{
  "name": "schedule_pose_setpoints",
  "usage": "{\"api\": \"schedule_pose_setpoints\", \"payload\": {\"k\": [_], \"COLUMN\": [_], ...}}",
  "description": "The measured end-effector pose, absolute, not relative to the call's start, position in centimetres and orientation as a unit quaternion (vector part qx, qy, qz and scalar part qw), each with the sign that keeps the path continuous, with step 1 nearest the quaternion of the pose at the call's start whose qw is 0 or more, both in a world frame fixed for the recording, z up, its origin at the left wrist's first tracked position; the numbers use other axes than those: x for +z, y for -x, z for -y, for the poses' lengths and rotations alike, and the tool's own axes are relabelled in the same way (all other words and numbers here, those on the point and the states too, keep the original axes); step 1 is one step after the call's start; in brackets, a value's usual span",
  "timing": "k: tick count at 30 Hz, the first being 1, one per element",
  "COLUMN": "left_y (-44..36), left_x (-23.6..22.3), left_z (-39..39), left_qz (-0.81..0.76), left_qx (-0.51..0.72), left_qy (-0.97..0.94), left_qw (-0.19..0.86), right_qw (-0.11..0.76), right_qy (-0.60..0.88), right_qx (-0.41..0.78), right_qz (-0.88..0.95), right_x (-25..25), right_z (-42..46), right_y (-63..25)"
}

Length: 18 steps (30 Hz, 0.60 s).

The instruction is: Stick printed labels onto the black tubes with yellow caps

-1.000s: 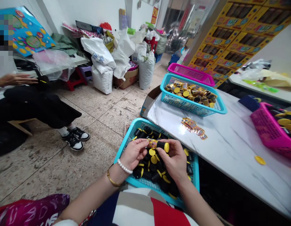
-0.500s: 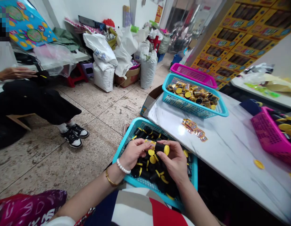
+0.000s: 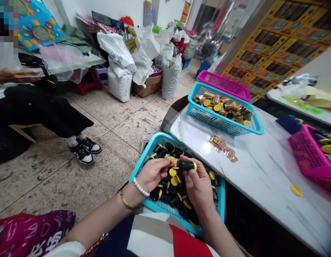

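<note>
Between finger and thumb my left hand [image 3: 154, 175] pinches a small printed label sleeve [image 3: 171, 160], yellow and see-through. My right hand [image 3: 199, 182] grips a small black canister [image 3: 187, 165] with a yellow cap, lying sideways with its dark end towards the sleeve. Whether the two touch I cannot tell. Both hands are above a blue plastic basket [image 3: 137, 170] on my lap, full of black canisters [image 3: 164, 196] with yellow caps. More flat label sleeves [image 3: 222, 147] lie on the white marbled table to my right.
On the table [image 3: 251, 171] stands a blue basket [image 3: 226, 128] of labelled canisters, with a pink basket [image 3: 224, 85] behind it. Another pink basket [image 3: 307, 157] is at right, near a loose yellow cap [image 3: 296, 190]. Yellow boxes [image 3: 257, 60] are stacked behind. A seated person [image 3: 47, 107] is at left.
The sleeve and canister, close in line before, now show at a different angle, the canister turned with its cap further right. My right hand has shifted slightly. The view has swung a little.
</note>
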<state>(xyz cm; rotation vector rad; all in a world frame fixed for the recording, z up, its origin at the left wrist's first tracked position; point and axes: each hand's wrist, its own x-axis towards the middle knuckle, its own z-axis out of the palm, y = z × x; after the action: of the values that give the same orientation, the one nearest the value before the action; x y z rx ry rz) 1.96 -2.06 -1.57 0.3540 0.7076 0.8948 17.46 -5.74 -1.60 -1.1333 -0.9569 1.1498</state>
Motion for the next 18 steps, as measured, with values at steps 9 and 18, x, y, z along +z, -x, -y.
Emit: {"api": "schedule_pose_setpoints", "payload": {"k": [9, 18], "left_y": [-2.2, -2.6], "left_x": [-1.8, -1.9], "left_z": [2.3, 2.8], "left_qz": [-0.292, -0.356], "left_qx": [0.404, 0.41], "left_qy": [-0.104, -0.234], "left_qw": [0.861, 0.806], "right_qw": [0.578, 0.578], "right_qy": [0.512, 0.547], "right_qx": [0.47, 0.406], "right_qz": [0.428, 0.45], "right_x": [-1.7, -1.0], "right_z": [6.0, 5.4], "right_y": [-16.5, -17.7]}}
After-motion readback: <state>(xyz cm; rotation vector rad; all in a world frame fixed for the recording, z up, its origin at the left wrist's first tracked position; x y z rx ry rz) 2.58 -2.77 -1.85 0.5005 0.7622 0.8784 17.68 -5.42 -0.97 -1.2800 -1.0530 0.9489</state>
